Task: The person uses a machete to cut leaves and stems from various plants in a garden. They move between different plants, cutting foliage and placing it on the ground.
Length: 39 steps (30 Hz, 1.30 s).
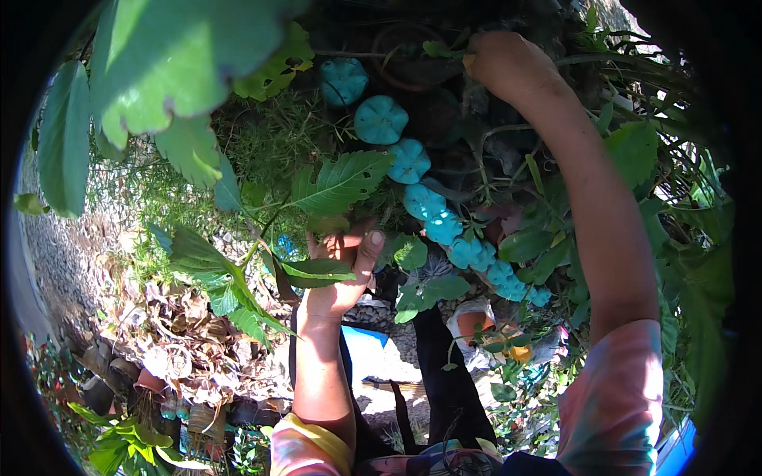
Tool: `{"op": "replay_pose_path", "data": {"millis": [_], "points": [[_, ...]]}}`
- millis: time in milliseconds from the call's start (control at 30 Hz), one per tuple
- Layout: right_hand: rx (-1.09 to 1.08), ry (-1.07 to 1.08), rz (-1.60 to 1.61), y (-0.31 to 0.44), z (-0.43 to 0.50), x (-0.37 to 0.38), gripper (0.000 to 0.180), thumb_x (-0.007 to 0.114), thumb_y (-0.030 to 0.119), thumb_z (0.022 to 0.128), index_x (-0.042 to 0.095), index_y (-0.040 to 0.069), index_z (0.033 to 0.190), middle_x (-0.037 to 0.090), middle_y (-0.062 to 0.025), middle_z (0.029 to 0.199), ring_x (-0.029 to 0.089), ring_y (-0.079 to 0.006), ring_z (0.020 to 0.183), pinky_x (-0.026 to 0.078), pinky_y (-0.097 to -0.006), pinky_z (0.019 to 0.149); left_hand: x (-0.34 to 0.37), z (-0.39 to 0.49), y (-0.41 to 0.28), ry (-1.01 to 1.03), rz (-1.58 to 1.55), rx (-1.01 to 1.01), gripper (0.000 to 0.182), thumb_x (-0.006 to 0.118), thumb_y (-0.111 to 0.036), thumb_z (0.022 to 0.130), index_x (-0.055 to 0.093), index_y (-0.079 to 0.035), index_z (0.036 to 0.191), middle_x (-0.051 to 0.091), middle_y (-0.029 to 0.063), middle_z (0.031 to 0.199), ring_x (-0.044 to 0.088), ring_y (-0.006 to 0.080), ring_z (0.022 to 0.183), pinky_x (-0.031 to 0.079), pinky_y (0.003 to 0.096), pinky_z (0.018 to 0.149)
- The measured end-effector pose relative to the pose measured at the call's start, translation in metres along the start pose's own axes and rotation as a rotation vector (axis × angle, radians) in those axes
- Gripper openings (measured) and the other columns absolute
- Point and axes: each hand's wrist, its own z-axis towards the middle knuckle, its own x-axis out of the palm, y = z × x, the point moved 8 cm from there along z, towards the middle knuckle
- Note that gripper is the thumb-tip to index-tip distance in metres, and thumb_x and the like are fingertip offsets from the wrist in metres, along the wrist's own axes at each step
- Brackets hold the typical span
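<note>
My right hand (pixel 497 62) reaches to the top of the view with its fingers closed around a thin plant stem (pixel 455 53); the fingertips are partly hidden. My left hand (pixel 342 265) is low among the leaves, palm up, thumb apart from the fingers, with no object seen in it. A green leaf (pixel 318 271) partly covers its palm, and a larger serrated leaf (pixel 345 184) stands just above it. Between the hands runs a slanting row of turquoise-painted bottle bottoms (pixel 381 120). A round pot (pixel 411 83) lies in shade left of my right hand.
Large leaves (pixel 172 65) hang close at the upper left. Dry leaves (pixel 172 351) cover ground at the lower left, near several plant pots (pixel 149 381). Feathery green plants (pixel 268 137) grow beside the row. A terracotta-coloured pot (pixel 474 324) in clear plastic stands near my legs. Dense foliage lines the right.
</note>
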Motion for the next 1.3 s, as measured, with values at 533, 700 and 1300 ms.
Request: {"op": "replay_pose_path", "data": {"millis": [533, 700, 1300], "points": [[0.290, -0.052, 1.368, 0.040, -0.064, 0.016, 0.062, 0.056, -0.002, 0.079, 0.046, 0.006, 0.139, 0.059, -0.0153, 0.114, 0.065, -0.0182, 0.077, 0.054, -0.0312, 0.070, 0.001, 0.004, -0.005, -0.013, -0.046, 0.038, 0.074, 0.068, -0.034, 0.092, 0.034, 0.002, 0.146, 0.061, 0.0145, 0.124, 0.058, 0.0203, 0.110, 0.043, 0.0340, 0.100], [0.211, -0.288, 0.641, 0.067, -0.107, 0.022, 0.062, 0.061, -0.002, 0.077, 0.045, 0.004, 0.137, 0.058, -0.0238, 0.116, 0.065, -0.0390, 0.093, 0.056, -0.0438, 0.078, 0.000, 0.004, -0.009, -0.021, -0.074, 0.017, 0.078, 0.069, -0.038, 0.090, 0.034, 0.002, 0.147, 0.063, 0.0156, 0.121, 0.057, 0.0202, 0.111, 0.042, 0.0340, 0.100], [0.108, -0.108, 0.499, 0.058, -0.054, 0.055, 0.038, 0.058, 0.002, 0.078, 0.053, -0.002, 0.115, 0.063, -0.0262, 0.106, 0.066, -0.0419, 0.095, 0.056, -0.0473, 0.079, 0.008, 0.008, -0.014, 0.022, 0.179, 0.000, 0.043, 0.054, -0.042, 0.097, 0.058, -0.016, 0.132, 0.061, 0.0035, 0.130, 0.049, 0.0265, 0.126, 0.023, 0.0485, 0.112]]}}
